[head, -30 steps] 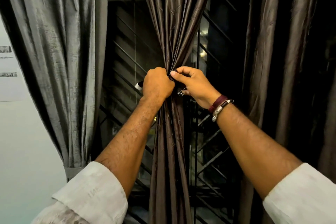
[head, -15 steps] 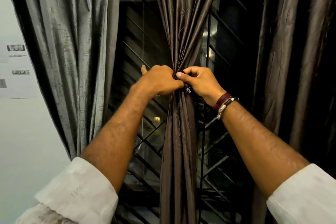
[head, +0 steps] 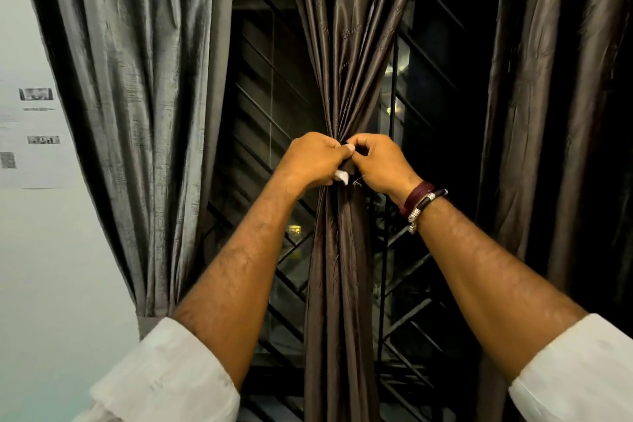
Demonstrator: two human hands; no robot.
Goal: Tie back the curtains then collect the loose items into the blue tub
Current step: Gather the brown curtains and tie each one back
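A dark brown curtain [head: 346,44] hangs in the middle of the window, gathered into a narrow waist. My left hand [head: 313,159] grips that waist from the left, and a small white end of the tie-back [head: 342,176] pokes out under its fingers. My right hand [head: 380,163] pinches the tie at the same spot from the right, with frayed threads showing below its thumb. Most of the tie-back is hidden by both hands. The blue tub and the loose items are out of view.
A grey curtain [head: 137,96] hangs at the left, beside a pale wall with printed papers [head: 34,134]. Another dark curtain [head: 548,113] hangs at the right. Behind the curtains is a dark window with a metal grille [head: 274,147].
Both hands stay at the curtain's waist. My left hand has turned, so the white end of the tie now shows below it instead of at its far side.
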